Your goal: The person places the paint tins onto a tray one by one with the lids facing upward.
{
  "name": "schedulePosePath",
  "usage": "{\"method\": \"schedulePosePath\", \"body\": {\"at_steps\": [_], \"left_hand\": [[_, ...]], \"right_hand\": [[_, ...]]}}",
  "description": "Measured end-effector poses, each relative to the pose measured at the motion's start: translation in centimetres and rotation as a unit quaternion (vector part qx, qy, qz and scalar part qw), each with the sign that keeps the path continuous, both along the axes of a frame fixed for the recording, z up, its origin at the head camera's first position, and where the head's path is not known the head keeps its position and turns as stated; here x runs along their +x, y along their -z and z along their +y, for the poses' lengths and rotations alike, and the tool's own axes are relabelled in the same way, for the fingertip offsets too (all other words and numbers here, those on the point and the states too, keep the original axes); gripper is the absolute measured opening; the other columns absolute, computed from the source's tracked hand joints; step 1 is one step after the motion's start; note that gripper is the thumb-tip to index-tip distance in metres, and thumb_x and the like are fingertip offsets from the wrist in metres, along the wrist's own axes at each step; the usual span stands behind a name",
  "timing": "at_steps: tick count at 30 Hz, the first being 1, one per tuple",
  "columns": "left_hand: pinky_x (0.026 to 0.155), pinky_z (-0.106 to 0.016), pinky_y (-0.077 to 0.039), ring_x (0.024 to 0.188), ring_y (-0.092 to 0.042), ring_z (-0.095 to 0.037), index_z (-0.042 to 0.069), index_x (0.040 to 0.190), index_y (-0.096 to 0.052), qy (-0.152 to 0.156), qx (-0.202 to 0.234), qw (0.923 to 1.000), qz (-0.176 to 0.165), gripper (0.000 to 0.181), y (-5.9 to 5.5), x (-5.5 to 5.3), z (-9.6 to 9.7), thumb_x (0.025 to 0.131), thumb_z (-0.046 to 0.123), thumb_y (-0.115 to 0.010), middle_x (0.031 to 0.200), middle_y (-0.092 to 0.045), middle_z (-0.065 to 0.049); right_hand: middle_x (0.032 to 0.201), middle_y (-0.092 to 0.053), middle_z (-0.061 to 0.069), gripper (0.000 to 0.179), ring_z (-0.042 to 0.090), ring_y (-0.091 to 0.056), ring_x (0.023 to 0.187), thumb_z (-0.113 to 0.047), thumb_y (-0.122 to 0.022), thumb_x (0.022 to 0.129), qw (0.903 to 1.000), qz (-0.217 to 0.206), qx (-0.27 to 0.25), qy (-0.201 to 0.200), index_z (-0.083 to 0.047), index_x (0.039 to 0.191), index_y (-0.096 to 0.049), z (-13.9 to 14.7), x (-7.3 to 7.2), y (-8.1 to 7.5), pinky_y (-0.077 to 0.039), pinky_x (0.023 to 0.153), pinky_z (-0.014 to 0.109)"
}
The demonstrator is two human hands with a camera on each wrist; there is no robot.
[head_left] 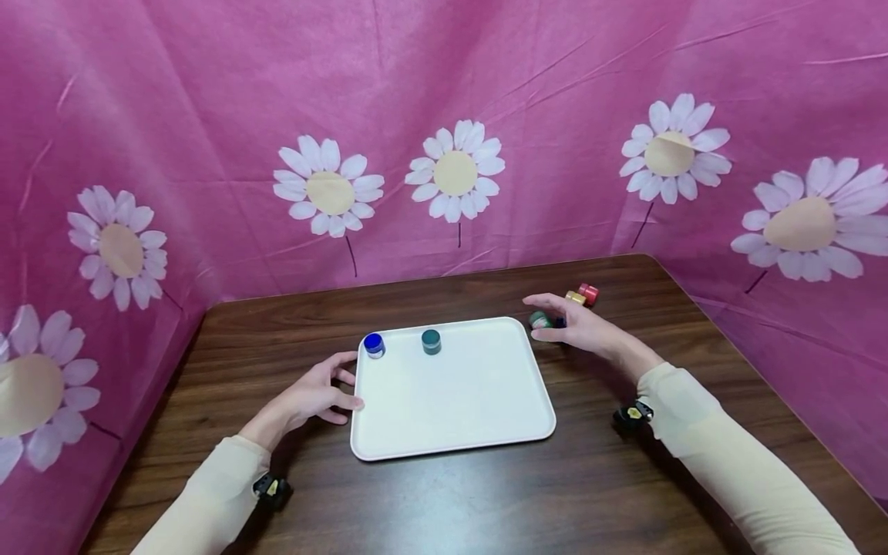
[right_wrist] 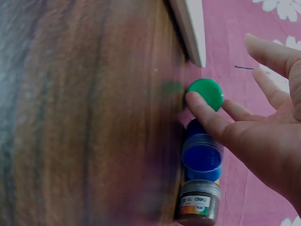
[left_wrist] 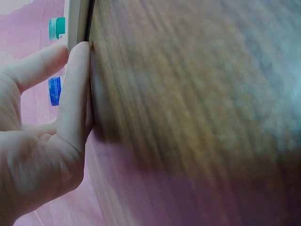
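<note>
A white tray (head_left: 454, 393) lies on the table with a blue-lidded paint pot (head_left: 375, 344) at its back left corner and a green paint pot (head_left: 431, 341) near its back edge. The left hand (head_left: 321, 391) holds the tray's left rim, thumb over the top and fingers along the side. Beyond the tray's back right corner, the right hand (head_left: 579, 327) reaches with spread fingers over another green paint pot (right_wrist: 207, 92). One finger overlaps that pot in the right wrist view; whether it touches cannot be told.
Beside the right hand lie more pots: a blue pot (right_wrist: 202, 155), a dark pot with a printed label (right_wrist: 197, 205), a yellow pot (head_left: 575, 297) and a red pot (head_left: 588, 294). A pink curtain with daisies (head_left: 454, 173) stands behind the brown wooden table (head_left: 430, 501).
</note>
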State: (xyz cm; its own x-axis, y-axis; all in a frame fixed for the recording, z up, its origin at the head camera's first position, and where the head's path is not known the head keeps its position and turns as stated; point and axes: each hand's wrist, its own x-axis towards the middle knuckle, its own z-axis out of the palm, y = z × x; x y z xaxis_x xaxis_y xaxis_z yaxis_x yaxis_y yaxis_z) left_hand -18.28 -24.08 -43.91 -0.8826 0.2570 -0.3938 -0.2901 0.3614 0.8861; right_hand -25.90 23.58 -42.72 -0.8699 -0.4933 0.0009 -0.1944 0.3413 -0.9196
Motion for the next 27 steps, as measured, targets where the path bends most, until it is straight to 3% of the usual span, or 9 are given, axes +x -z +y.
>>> {"method": "schedulePosePath", "body": {"at_steps": [8, 15, 21, 27], "left_hand": [[0.068, -0.046, -0.062, 0.086, -0.065, -0.026, 0.008, 0.155, -0.031, 0.000, 0.000, 1.0000, 0.001, 0.094, 0.1, 0.0, 0.0, 0.077, -0.002, -0.083, 0.120, -0.047, -0.022], [0.068, -0.046, -0.062, 0.087, -0.065, -0.027, 0.008, 0.155, -0.032, 0.001, 0.001, 1.0000, 0.000, 0.094, 0.1, -0.1, 0.1, 0.078, -0.002, -0.083, 0.120, -0.047, -0.022], [0.067, -0.046, -0.062, 0.086, -0.064, -0.026, 0.008, 0.155, -0.032, -0.003, -0.004, 1.0000, 0.002, 0.094, 0.1, 0.0, 0.0, 0.077, -0.002, -0.083, 0.120, -0.047, -0.021], [0.068, -0.046, -0.062, 0.087, -0.064, -0.027, 0.008, 0.155, -0.031, -0.002, -0.005, 1.0000, 0.001, 0.094, 0.1, 0.0, 0.1, 0.077, -0.001, -0.083, 0.120, -0.047, -0.021]], "right_hand": [[0.149, -0.044, 0.022, 0.070, 0.037, -0.040, 0.133, -0.008, -0.078, 0.089, 0.9978, 0.014, 0.061, -0.020, -0.002, 0.150, -0.044, -0.4, -0.1, 0.6, -0.029, 0.114, 0.055], [0.147, -0.048, 0.023, 0.070, 0.036, -0.046, 0.130, -0.009, -0.079, 0.089, 0.9884, 0.047, 0.144, -0.013, -0.003, 0.150, -0.046, -1.2, -0.4, 0.9, -0.039, 0.109, 0.055], [0.137, -0.057, 0.022, 0.053, 0.034, -0.052, 0.120, -0.010, -0.076, 0.092, 0.9830, 0.057, 0.174, -0.017, -0.005, 0.141, -0.056, -1.6, -0.6, 0.9, -0.043, 0.104, 0.052], [0.138, -0.058, 0.020, 0.039, 0.035, -0.051, 0.127, -0.009, -0.072, 0.095, 0.9814, 0.055, 0.181, -0.035, -0.006, 0.132, -0.064, -2.0, -0.6, 1.0, -0.041, 0.107, 0.054]]}}
